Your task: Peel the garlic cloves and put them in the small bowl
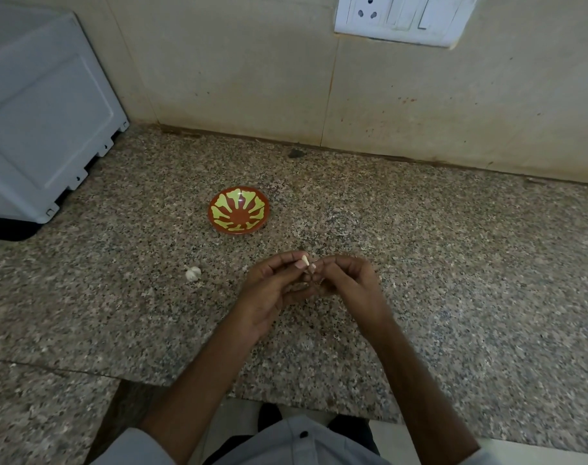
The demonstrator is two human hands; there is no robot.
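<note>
A pale garlic clove point(305, 261) is pinched between the fingertips of my left hand point(269, 290) and my right hand point(349, 283), above the granite counter. Both hands meet at the clove, fingers curled round it. The small red bowl point(215, 214) with a yellow-green leaf pattern sits on the counter beyond my hands and looks empty. A white garlic piece point(193, 273) lies on the counter to the left of my left hand.
A white appliance point(41, 112) stands at the far left on the speckled counter point(453, 263). A beige tiled wall with a white socket panel point(403, 18) rises behind. The counter's front edge runs close to my body.
</note>
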